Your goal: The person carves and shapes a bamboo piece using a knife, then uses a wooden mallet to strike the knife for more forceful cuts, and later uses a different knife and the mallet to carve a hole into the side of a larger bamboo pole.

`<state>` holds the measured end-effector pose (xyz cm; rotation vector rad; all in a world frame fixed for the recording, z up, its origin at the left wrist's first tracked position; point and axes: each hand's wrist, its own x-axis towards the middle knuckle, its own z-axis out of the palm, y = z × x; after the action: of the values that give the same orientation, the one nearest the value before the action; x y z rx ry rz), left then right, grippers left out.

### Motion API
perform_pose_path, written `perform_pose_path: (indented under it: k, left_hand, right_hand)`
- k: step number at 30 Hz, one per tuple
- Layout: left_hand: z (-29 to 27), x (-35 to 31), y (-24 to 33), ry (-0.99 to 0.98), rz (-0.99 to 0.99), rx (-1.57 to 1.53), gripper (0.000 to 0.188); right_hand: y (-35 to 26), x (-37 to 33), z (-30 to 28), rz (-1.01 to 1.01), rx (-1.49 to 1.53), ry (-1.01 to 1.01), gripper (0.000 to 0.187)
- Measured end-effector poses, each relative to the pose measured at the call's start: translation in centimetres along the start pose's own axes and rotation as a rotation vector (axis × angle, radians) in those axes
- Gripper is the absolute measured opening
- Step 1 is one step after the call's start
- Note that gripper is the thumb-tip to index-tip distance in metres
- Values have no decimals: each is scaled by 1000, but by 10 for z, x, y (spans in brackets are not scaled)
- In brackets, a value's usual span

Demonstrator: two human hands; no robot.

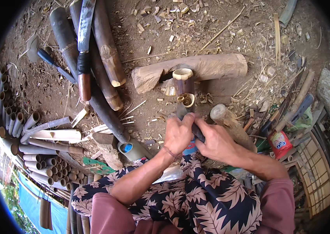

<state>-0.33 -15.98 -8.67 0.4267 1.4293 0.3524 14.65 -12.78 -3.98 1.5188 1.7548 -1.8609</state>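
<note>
The left hand (pixel 178 134) and the right hand (pixel 216 142) are pressed close together, side by side, just above the lap. Both are curled tight around one dark, narrow handle (pixel 196 130) that pokes out between them. I cannot tell what kind of tool it is.

Just past the fingers stands a short brown bamboo tube with a pale open rim (pixel 183 84). A small pale ring of cut bamboo (pixel 188 100) sits at its near end. The tube leans against a thick pale wooden log (pixel 196 70) that lies across the dirt ground (pixel 55 89).

Right of the right hand rests a round grey wooden stick (pixel 231 124). Left of the left hand lies a grey bottle with a blue cap (pixel 132 149).

Farther left, long dark bamboo poles (pixel 94 58) lie on the dirt, with a long knife with a brown handle (pixel 84 46) on top.
</note>
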Motion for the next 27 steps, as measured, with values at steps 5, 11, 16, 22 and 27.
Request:
perform_pose_path:
  k: [5,11,16,22,27]
  left_hand:
    - [-14,9,6,45,17,215,41]
    - [-21,19,15,77,45,428,45]
    - [10,-2,21,-35,-89,-34,39]
    - [32,0,24,36,-33,-386,45]
    - [38,2,4,-177,-35,-1183,38]
  right_hand:
    - [4,2,39,40,230,167,51]
    - [7,9,62,44,213,296,61]
    - [17,-15,21,-48,-156,353,55]
    - [-15,21,-65,-143,-795,12,35]
    - [-66,52,-74,-326,-1159,-280,16]
